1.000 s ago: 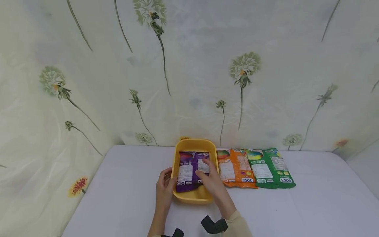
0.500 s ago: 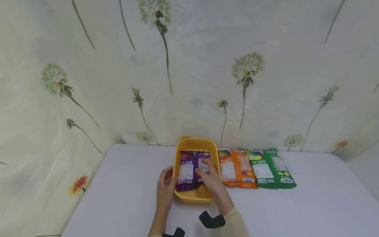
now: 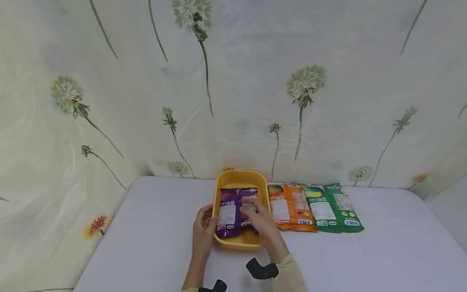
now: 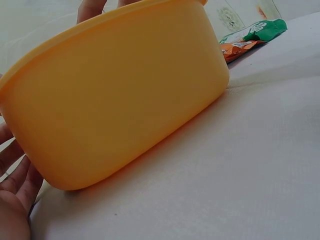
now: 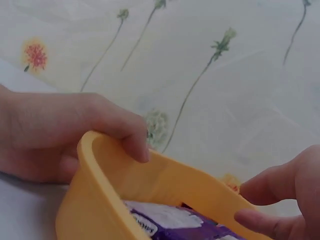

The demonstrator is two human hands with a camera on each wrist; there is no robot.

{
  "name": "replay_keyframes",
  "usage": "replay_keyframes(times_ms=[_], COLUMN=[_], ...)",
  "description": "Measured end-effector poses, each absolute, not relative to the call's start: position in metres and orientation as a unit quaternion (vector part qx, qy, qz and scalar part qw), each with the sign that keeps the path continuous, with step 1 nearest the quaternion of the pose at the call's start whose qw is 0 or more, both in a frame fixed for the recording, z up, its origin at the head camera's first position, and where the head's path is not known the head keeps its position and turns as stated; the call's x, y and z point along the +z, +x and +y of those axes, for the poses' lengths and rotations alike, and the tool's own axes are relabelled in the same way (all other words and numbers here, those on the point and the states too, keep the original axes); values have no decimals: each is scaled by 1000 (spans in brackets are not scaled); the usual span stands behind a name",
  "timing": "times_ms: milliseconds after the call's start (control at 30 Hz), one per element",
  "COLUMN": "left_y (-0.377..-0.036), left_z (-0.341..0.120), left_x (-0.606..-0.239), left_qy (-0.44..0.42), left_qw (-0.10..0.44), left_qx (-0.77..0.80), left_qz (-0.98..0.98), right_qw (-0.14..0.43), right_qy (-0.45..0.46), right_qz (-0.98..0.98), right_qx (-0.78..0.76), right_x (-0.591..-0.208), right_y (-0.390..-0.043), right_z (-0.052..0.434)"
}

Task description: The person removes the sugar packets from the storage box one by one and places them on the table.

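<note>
A yellow plastic tub (image 3: 237, 177) stands on the white table with a purple snack packet (image 3: 229, 213) lying tilted inside it. My left hand (image 3: 205, 227) grips the tub's left rim, the thumb (image 5: 136, 142) hooked over the edge and the palm (image 4: 12, 202) against the outer wall (image 4: 120, 95). My right hand (image 3: 252, 207) reaches into the tub from the near right, its curled fingers (image 5: 272, 197) pinching the purple packet (image 5: 175, 222) at its right side.
An orange packet (image 3: 290, 207) and a green packet (image 3: 330, 207) lie side by side just right of the tub; both show as orange and green packets (image 4: 250, 37) beyond the tub wall. Flowered cloth (image 3: 233, 81) hangs behind and to the left.
My right hand has drawn slightly nearer with the purple packet, which now sits more tilted in the tub. The left hand keeps its hold on the rim.
</note>
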State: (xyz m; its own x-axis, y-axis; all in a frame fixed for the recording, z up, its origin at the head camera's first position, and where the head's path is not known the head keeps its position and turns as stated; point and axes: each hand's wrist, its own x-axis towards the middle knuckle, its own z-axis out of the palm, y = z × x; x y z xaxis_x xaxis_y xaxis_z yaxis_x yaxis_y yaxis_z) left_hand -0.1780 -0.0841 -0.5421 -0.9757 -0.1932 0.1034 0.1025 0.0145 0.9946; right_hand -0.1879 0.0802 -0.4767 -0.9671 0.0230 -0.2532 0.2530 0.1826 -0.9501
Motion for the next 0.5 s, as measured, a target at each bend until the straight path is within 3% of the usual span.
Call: replay_keyframes(times_ms=[500], left_y=[-181], left_z=[-84], left_x=[-543], left_qy=[44], left_qw=[95], left_qx=[-694], left_qz=[-713], right_qw=[61], right_qy=[60], right_qz=[788], right_qx=[-610], right_x=[-478], right_y=[-182], right_z=[80])
